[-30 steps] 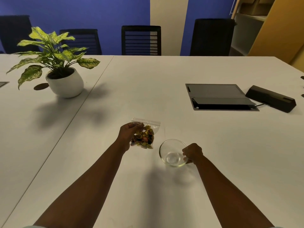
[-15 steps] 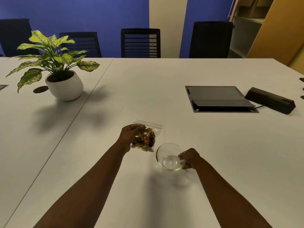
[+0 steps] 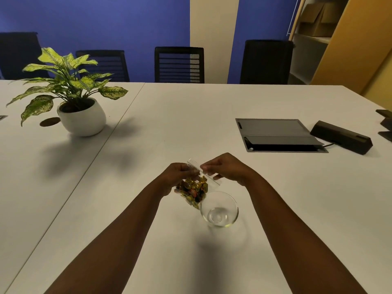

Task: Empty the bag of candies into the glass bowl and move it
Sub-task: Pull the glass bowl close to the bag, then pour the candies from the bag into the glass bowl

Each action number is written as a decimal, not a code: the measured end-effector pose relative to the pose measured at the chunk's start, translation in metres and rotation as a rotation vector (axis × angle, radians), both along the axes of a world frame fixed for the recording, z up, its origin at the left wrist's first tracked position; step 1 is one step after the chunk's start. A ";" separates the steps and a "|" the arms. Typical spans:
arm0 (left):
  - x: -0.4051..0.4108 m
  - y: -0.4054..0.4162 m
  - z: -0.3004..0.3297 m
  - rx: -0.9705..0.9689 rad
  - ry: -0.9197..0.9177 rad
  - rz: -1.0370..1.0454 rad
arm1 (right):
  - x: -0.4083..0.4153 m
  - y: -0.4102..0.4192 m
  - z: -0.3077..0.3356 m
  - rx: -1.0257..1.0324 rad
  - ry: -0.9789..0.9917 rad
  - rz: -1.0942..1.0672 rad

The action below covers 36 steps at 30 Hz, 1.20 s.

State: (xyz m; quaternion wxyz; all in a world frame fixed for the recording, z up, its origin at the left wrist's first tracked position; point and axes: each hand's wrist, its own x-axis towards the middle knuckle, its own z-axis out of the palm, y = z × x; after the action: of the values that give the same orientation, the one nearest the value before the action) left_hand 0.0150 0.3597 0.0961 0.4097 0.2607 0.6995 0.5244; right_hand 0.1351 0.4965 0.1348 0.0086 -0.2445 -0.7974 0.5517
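**Bag up and gripped at the seal, nothing poured yet**

Nearest you, just below your right hand, the glass bowl [image 3: 219, 209] sits on the worktop [image 3: 191, 251] with nothing in it. No candy has gone in, so the emptying is all still ahead, and so is the move that follows it.

Just above and to the left of the bowl hangs the bag of candies [image 3: 194, 190], raised off the worktop between your two hands. The wrapped sweets are bunched in its lower end, which dangles close beside the bowl's near-left rim; whether it touches the glass cannot be told from here.

Your left hand [image 3: 178, 177] is closed around the upper left side of the bag. Your right hand [image 3: 228, 169] pinches the clear seal strip at the top between thumb and fingertips, the other fingers loosely curled. The seal looks shut, though the plastic is too clear to be sure. By the look of it you are about to pull the strip apart, then tip the mouth over the bowl.

Far beyond your left hand stands a potted plant [image 3: 81, 115]; far beyond your right, a dark cable hatch [image 3: 273, 129] set into the worktop.
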 end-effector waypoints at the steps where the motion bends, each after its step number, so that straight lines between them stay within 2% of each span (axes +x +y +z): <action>1: 0.000 0.001 0.001 -0.001 0.002 -0.013 | -0.001 -0.001 0.002 0.015 0.001 -0.010; 10: -0.003 0.007 0.007 0.069 0.045 -0.059 | -0.007 -0.002 0.005 -0.170 -0.078 -0.169; 14: -0.002 0.008 0.001 0.125 0.033 0.144 | -0.011 -0.002 0.001 -0.240 -0.060 -0.258; 17: 0.004 0.011 0.000 0.081 0.029 0.264 | -0.014 -0.002 -0.005 -0.225 -0.062 -0.324; 21: 0.014 0.016 0.005 -0.071 -0.041 0.097 | -0.014 -0.002 -0.012 -0.188 -0.047 -0.357; 24: 0.020 0.021 0.004 -0.063 -0.049 0.015 | -0.015 -0.001 -0.015 -0.153 -0.024 -0.333; 27: 0.022 0.025 0.003 -0.040 -0.061 0.024 | -0.014 0.000 -0.017 -0.147 -0.027 -0.320; 36: 0.023 0.028 -0.004 0.037 -0.032 0.020 | -0.010 -0.001 -0.010 -0.299 -0.084 -0.292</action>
State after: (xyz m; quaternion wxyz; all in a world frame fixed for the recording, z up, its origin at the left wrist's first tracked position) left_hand 0.0380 0.3873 0.0917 0.4110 0.2527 0.6855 0.5452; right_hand 0.1253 0.4956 0.1245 0.0188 -0.3788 -0.6625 0.6460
